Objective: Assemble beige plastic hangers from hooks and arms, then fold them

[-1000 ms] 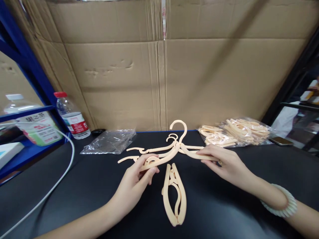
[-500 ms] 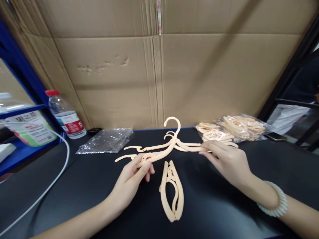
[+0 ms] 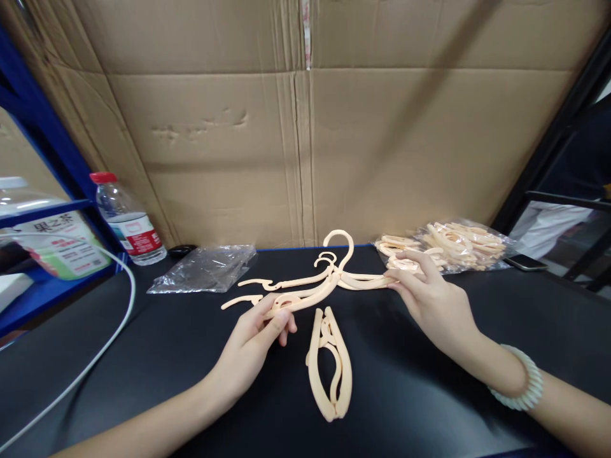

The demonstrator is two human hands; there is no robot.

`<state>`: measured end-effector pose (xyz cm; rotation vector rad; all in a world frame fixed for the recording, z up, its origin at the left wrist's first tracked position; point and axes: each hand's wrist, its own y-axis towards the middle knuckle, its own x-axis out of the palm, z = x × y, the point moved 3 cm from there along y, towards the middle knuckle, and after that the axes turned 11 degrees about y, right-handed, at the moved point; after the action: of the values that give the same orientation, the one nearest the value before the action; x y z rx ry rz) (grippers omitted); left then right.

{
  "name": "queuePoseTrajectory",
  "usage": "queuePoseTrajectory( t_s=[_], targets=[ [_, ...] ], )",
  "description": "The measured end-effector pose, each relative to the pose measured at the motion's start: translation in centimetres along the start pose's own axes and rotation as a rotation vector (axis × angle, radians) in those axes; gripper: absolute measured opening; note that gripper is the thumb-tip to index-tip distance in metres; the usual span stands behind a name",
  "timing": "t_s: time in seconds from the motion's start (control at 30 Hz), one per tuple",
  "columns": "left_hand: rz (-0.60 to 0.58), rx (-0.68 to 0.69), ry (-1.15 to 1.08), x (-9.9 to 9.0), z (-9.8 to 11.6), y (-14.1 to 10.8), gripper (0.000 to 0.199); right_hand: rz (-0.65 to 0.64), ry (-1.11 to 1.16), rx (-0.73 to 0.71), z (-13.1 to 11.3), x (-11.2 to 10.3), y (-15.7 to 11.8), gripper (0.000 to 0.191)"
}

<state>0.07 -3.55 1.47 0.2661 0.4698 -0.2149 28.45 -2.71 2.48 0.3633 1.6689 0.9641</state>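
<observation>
An unfolded cream plastic hanger [image 3: 317,296] is held between my two hands, its hook upright. My left hand [image 3: 258,331] pinches its left arm near the end. The fingers of my right hand [image 3: 432,302] are closed on its right arm. Right behind it lie other unfolded cream hangers [image 3: 300,280], overlapping it at the middle, with small hooks showing and curved end pieces pointing left. A folded cream hanger [image 3: 350,369] rests on the black table [image 3: 391,394] in front, between my forearms.
Clear bags of folded hangers [image 3: 468,245] lie at the back right beside a phone [image 3: 526,262]. A crumpled plastic bag [image 3: 203,268], a red-capped bottle [image 3: 136,229] and a white cable [image 3: 102,346] are at left. Cardboard [image 3: 214,159] stands behind.
The held hanger's large hook has shifted slightly right and down. My right hand has moved a little left and up, its index finger more raised. My left hand is nearly unmoved.
</observation>
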Motion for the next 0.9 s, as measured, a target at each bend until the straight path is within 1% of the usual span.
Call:
queuePoseTrajectory(
  t_s=[0.1, 0.2, 0.3, 0.4, 0.43, 0.5, 0.6, 0.73, 0.83, 0.9],
  targets=[
    [-0.005, 0.007, 0.001, 0.0, 0.1, 0.0, 0.026, -0.021, -0.008, 0.035, 0.0, 0.0, 0.2, 0.021],
    [0.006, 0.005, -0.001, 0.1, 0.1, 0.0, 0.028, -0.041, 0.045, 0.023, -0.3, 0.1, 0.4, 0.021],
    [0.026, -0.014, -0.037, 0.0, 0.0, 0.2, 0.026, -0.032, 0.222, -0.040, -0.7, 0.0, 0.5, 0.019],
    [0.042, -0.020, -0.064, -0.1, -0.1, 0.2, 0.024, 0.021, 0.435, -0.068, -0.8, -0.1, 0.6, 0.019],
    [0.045, -0.019, -0.067, -0.1, 0.0, 0.2, 0.024, 0.032, 0.493, -0.045, -0.6, -0.1, 0.6, 0.022],
    [0.051, -0.021, -0.075, 0.0, 0.1, 0.2, 0.024, 0.032, 0.611, 0.051, 0.0, 0.1, 0.7, 0.029],
    [0.067, -0.050, -0.133, 0.1, 0.4, 0.2, 0.024, -0.059, 0.853, 0.206, 0.9, 0.8, 0.9, 0.029],
    [0.142, -0.136, -0.356, -0.2, 0.7, 0.2, 0.026, -0.174, 1.156, 0.334, 1.5, 1.3, 1.3, 0.028],
    [0.207, -0.194, -0.436, -0.7, 0.7, 0.3, 0.034, -0.189, 1.322, 0.439, 1.4, 1.4, 1.4, 0.028],
    [0.214, -0.220, -0.451, -0.8, 0.7, 0.4, 0.036, -0.180, 1.425, 0.507, 1.0, 1.4, 1.3, 0.028]
  ],
)
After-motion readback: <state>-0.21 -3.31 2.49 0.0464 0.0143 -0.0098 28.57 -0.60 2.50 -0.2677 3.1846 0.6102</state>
